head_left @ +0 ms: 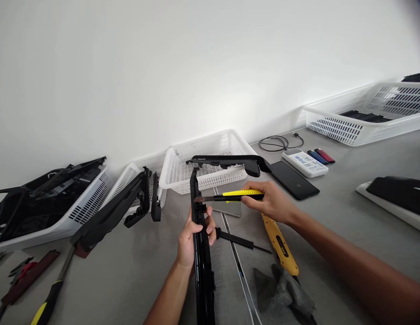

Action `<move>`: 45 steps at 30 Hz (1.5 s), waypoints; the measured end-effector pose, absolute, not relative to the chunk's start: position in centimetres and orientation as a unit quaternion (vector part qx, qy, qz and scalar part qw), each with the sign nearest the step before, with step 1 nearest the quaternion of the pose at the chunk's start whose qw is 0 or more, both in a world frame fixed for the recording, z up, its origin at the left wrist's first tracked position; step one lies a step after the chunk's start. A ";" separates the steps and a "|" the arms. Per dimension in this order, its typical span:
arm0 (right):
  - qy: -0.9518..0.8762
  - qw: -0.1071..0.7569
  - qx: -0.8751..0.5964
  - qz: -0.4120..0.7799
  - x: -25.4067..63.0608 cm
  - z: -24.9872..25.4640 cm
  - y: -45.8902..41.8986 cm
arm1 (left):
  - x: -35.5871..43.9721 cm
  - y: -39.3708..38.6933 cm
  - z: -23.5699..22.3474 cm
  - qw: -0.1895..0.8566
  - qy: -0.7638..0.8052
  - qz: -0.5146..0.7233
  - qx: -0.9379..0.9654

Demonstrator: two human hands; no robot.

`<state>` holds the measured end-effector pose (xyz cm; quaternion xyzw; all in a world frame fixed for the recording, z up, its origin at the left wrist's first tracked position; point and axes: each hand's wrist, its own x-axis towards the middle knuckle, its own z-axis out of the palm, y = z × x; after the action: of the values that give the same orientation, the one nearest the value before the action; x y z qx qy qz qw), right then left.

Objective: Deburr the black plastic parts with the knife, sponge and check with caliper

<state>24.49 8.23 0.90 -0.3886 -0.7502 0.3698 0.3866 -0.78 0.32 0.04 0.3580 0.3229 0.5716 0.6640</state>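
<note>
Grey cloth [284, 291] lies crumpled at the near edge of the tabletop [348, 234], just beside the tail of a yellow-handled tool [280, 246] that lies flat under the person's right forearm. A long black plastic frame [202, 253] runs away from the viewer, then bends right at its far end into a curved arm above the middle basket. The left hand [193, 234] is clenched around the frame's upright stretch, fingers [210, 225] wrapped over its right side. The right hand [273, 202] grips a yellow utility knife [230, 195], its fingers closed on the handle; the blade points left and its tip meets the frame just above the left hand. A slim black screwdriver [240, 240] lies on the tabletop between the two hands.

To the left, a yellow-and-black handled tool [49, 300] and some dark red strips [27, 277] lie near the edge, and another black frame piece [118, 207] leans against a white basket [135, 174]. Further left, a basket [61, 225] is heaped with black parts. Behind the knife sits a white mesh basket [210, 155]. To the right of it lie a black phone [294, 179], a white power bank [305, 162], two small lighters [321, 156] and a coiled black cable [277, 143]. At the far right stands a wide white basket [366, 115], with a black pad on a white tray [393, 205] nearer.
</note>
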 end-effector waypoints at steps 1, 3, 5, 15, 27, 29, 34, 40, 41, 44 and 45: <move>-0.748 0.389 -0.390 0.369 24.5 0.8 8.3 | -0.8 0.3 0.0 0.665 0.323 0.571 0.357; -0.748 0.391 -0.383 0.376 24.5 0.8 8.3 | -0.8 0.3 0.0 0.665 0.320 0.571 0.359; -0.750 0.387 -0.373 0.386 24.5 0.9 8.2 | -0.8 0.3 0.0 0.665 0.315 0.572 0.362; -0.752 0.369 -0.373 0.399 24.6 0.8 8.4 | -0.8 0.3 -0.2 0.671 0.317 0.561 0.366; -0.764 0.391 -0.385 0.338 24.6 1.1 8.3 | -0.9 0.2 -0.6 0.685 0.309 0.543 0.374; -0.760 0.393 -0.405 0.324 24.5 0.9 8.3 | -0.8 0.2 -0.6 0.687 0.307 0.541 0.375; -0.723 0.419 -0.481 0.266 24.2 0.4 8.6 | -0.7 0.2 -0.8 0.694 0.300 0.538 0.374; -0.743 0.437 -0.431 0.267 24.5 0.8 8.4 | -0.6 0.1 -0.6 0.696 0.293 0.540 0.373; -0.749 0.437 -0.409 0.283 24.6 0.9 8.3 | -0.6 0.0 -0.6 0.694 0.292 0.543 0.372; -0.756 0.428 -0.360 0.341 24.7 1.2 7.9 | -0.7 0.1 -0.6 0.683 0.294 0.560 0.366; -0.757 0.421 -0.352 0.353 24.6 1.3 7.8 | -0.8 0.1 -0.7 0.677 0.294 0.567 0.366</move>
<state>24.64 7.77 1.28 -0.3521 -0.7574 0.3535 0.4213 -0.79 0.09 -0.67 0.3660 0.2945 0.5668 0.6768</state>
